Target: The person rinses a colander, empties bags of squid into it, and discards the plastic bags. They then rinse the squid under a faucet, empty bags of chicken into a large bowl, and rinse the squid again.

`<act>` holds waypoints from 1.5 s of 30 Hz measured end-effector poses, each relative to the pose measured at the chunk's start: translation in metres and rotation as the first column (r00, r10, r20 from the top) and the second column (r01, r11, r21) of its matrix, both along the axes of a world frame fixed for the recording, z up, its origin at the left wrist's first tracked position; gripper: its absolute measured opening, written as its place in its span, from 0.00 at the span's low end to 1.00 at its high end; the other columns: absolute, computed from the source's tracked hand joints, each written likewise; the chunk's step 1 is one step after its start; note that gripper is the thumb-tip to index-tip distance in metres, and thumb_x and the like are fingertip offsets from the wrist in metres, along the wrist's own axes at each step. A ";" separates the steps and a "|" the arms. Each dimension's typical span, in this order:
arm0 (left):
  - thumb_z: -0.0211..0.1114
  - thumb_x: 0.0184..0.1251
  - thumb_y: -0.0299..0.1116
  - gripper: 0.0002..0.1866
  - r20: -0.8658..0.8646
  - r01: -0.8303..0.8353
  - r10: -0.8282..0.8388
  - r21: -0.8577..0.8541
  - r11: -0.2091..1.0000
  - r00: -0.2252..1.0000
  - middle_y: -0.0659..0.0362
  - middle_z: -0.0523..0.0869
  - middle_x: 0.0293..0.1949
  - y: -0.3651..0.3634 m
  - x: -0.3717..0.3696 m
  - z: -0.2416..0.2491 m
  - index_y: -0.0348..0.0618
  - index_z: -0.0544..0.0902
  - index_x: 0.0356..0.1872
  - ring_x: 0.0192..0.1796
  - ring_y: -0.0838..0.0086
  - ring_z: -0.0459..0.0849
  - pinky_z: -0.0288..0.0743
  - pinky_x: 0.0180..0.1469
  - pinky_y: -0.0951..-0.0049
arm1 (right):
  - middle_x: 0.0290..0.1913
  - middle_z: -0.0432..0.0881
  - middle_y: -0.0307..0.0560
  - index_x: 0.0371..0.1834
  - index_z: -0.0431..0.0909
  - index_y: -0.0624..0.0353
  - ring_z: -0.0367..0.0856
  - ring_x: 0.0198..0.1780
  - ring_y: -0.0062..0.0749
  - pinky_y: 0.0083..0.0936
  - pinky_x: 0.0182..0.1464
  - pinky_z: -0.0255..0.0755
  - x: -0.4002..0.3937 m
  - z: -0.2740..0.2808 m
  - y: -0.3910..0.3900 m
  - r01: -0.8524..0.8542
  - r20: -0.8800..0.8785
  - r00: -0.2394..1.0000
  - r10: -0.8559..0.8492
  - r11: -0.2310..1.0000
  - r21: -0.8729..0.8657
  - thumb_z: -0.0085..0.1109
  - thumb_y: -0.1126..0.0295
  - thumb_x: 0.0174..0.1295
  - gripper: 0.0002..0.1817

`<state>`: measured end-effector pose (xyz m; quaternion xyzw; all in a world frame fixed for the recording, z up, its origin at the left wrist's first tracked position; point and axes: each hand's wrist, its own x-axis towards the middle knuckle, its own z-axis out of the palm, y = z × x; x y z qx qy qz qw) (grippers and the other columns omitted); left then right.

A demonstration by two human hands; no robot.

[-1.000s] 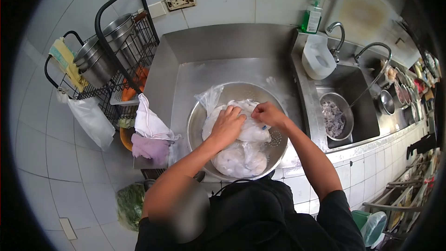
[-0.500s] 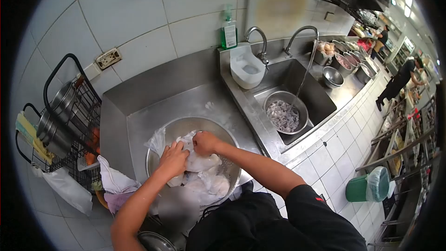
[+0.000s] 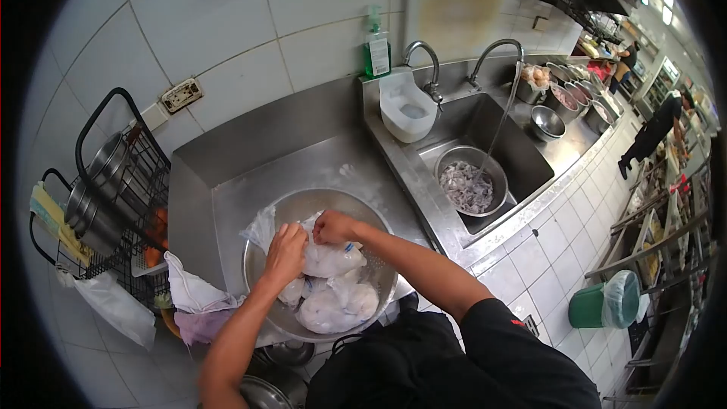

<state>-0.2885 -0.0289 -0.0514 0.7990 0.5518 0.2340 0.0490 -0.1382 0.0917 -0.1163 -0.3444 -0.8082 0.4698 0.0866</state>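
Note:
A large perforated metal colander (image 3: pixel 333 201) sits at the front of the steel counter, with several clear plastic bags (image 3: pixel 337 312) of pale, raw-looking meat inside. Over it, my left hand (image 3: pixel 287 251) and my right hand (image 3: pixel 332 227) both have their fingers closed on the top of one plastic bag (image 3: pixel 333 260). Pale contents and a small blue mark show through that bag. A loose flap of clear plastic stands out to the left of my left hand. My fingers partly hide the spot they grip.
Water runs from a tap (image 3: pixel 521 57) into a metal bowl (image 3: pixel 500 182) of greyish pieces in the sink (image 3: pixel 541 170). A dish rack (image 3: pixel 121 204) with metal pots stands left. A green bin (image 3: pixel 589 305) is on the floor at right. Another person (image 3: pixel 660 127) stands farther back.
My hands remain close together on the bag, with the right hand slightly shifted. The bags below show more clearly, and a blurred patch at the colander's front is gone. The view has shifted slightly.

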 end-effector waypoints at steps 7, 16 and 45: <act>0.66 0.53 0.22 0.06 0.031 -0.046 0.045 0.031 0.998 0.999 0.56 0.79 0.39 -0.009 0.013 -0.011 0.38 0.83 0.34 0.46 0.58 0.76 0.71 0.49 0.60 | 0.38 0.86 0.59 0.36 0.88 0.60 0.85 0.42 0.53 0.40 0.47 0.78 -0.014 0.027 0.002 -0.112 0.297 0.952 0.066 0.984 0.140 0.68 0.62 0.39 0.19; 0.67 0.55 0.28 0.04 0.177 -0.198 0.218 -0.124 0.972 0.960 0.53 0.75 0.47 -0.002 0.002 -0.034 0.43 0.85 0.32 0.55 0.55 0.70 0.65 0.59 0.56 | 0.40 0.87 0.52 0.38 0.87 0.53 0.85 0.45 0.46 0.36 0.49 0.77 -0.012 0.042 0.000 -0.247 0.242 0.948 0.209 0.959 0.138 0.70 0.59 0.43 0.18; 0.65 0.54 0.37 0.14 -0.094 -0.354 0.366 0.121 0.927 0.926 0.47 0.74 0.49 -0.034 0.058 -0.012 0.40 0.84 0.38 0.55 0.53 0.71 0.65 0.54 0.51 | 0.28 0.80 0.61 0.25 0.75 0.62 0.79 0.34 0.63 0.50 0.37 0.72 0.012 0.034 -0.035 0.147 -0.269 0.963 -0.013 0.861 0.487 0.64 0.71 0.43 0.09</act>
